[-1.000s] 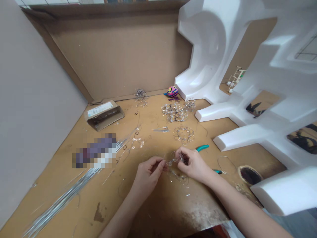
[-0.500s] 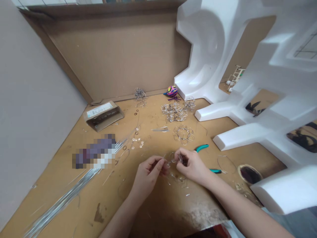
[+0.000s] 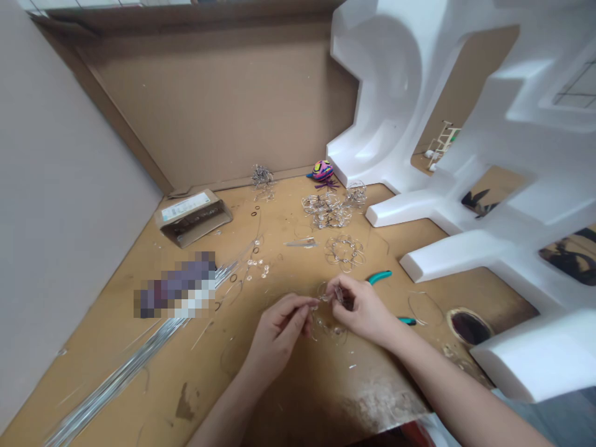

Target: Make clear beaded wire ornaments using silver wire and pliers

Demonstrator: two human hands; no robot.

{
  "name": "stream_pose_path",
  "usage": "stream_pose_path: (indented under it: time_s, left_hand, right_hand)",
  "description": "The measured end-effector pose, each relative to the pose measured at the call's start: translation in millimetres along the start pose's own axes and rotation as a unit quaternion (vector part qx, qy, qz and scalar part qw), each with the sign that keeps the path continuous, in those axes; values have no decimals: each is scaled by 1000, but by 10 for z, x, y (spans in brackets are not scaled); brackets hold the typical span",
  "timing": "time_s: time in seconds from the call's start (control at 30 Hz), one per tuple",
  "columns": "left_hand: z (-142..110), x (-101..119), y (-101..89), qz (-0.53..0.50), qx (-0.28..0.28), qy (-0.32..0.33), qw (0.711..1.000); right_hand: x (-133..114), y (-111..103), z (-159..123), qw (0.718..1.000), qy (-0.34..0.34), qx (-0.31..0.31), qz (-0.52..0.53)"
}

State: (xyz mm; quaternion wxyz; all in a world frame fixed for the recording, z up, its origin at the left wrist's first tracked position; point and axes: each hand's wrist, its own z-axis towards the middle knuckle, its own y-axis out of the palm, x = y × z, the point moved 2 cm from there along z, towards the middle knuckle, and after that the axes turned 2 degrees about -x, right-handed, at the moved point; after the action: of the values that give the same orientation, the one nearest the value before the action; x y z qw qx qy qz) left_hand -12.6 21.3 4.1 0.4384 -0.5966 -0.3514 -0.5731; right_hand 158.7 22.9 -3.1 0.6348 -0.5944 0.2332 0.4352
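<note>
Both of my hands are at a looped wire piece with small clear beads (image 3: 336,332), over the front middle of the table. My left hand (image 3: 284,323) is closed, thumb and fingertips pinching the piece's left side. On the right side, my right hand (image 3: 356,307) has its fingers curled round part of the same piece; its palm hides some of the wire. Pliers with teal handles (image 3: 380,277) lie partly hidden under my right hand and wrist. Beyond them rests a flower-shaped wire ring (image 3: 344,251). Several small clear beads (image 3: 256,267) are scattered left of it.
A bundle of straight wires (image 3: 135,366) runs along the left, beside a blurred-out object (image 3: 177,282). Farther back are an open small box (image 3: 193,217), more wire shapes (image 3: 326,210) and a colourful ball-like item (image 3: 322,170). White foam (image 3: 437,245) borders the right, near a round dark pot (image 3: 470,327).
My left fingertips have shifted slightly right, closer to my right hand, and are straighter. My right hand has barely moved, still holding the wire piece.
</note>
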Motion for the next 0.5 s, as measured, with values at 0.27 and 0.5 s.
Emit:
stream_pose_path:
  time_s: [0.27,0.5]
  left_hand:
    - [-49,-22,41,213,-32,120,969]
    - [-72,-70,100,283,5,146,948]
  right_hand:
    - [-22,38,-22,999,-19,-24,34]
    - [-99,66,-56,998,-26,-42,41]
